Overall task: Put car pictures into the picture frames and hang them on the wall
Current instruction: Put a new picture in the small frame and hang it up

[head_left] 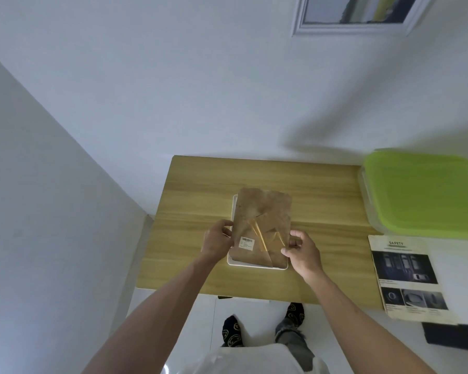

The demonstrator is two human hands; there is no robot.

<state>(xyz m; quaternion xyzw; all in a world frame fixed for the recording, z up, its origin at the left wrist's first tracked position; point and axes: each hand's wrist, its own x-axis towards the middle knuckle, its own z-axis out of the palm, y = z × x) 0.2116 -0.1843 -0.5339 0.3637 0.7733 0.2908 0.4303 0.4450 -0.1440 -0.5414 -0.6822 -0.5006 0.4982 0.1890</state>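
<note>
Head cam is looking down at a wooden bench (254, 179) pushed up against a pale wall (173, 90), with a grey-framed picture (357, 14) hanging up top, only partly in shot. Off to the right there's a clear storage box with a lime green lid (427, 190), lid on, so can't see what's inside. In front of it lies a car brochure (408, 276) headed "SAFETY", face up, dark car photos on it.

Middle of the bench: a white picture frame (254, 264) lying face down, long axis running away from the person. Its brown backing board (262, 228) sits over it, slightly skewed, far end sticking past the frame's top edge. Mottled brown fibreboard, small barcode sticker near the left edge, fold-out stand leg in the middle.

Left hand (218, 242) pinches the board's left edge, fingers curled on it. Right hand (301, 251) grips the right edge the same way.
</note>
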